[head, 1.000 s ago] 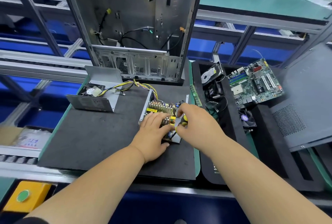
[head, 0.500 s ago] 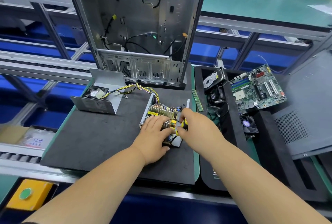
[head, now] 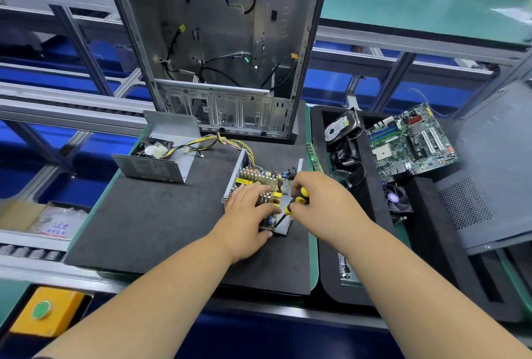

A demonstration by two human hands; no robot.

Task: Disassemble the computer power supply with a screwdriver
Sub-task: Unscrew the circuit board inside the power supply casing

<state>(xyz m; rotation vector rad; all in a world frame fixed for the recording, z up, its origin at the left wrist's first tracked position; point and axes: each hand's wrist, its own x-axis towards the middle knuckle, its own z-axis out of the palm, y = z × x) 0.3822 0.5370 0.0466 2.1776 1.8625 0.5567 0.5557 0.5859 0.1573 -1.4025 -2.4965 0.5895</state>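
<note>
Head view: left hand point(head: 247, 214) rests flat on the opened power supply point(head: 259, 185); right hand point(head: 319, 200) grips the yellow-black screwdriver point(head: 293, 203).

Bright, even overhead lighting; we see only faint, soft shadows beneath the forearms on the black mat point(head: 149, 220). Mild glare marks the computer case point(head: 218, 50) interior. Wide-angle distortion bends the frame rails point(head: 72, 116) near the edges. The centre is sharp; the corners soften slightly.

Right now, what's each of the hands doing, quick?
Left hand: open, fingers resting flat on the power supply board, holding it down.
Right hand: closed around the yellow-and-black screwdriver, tip down at the board.
</note>
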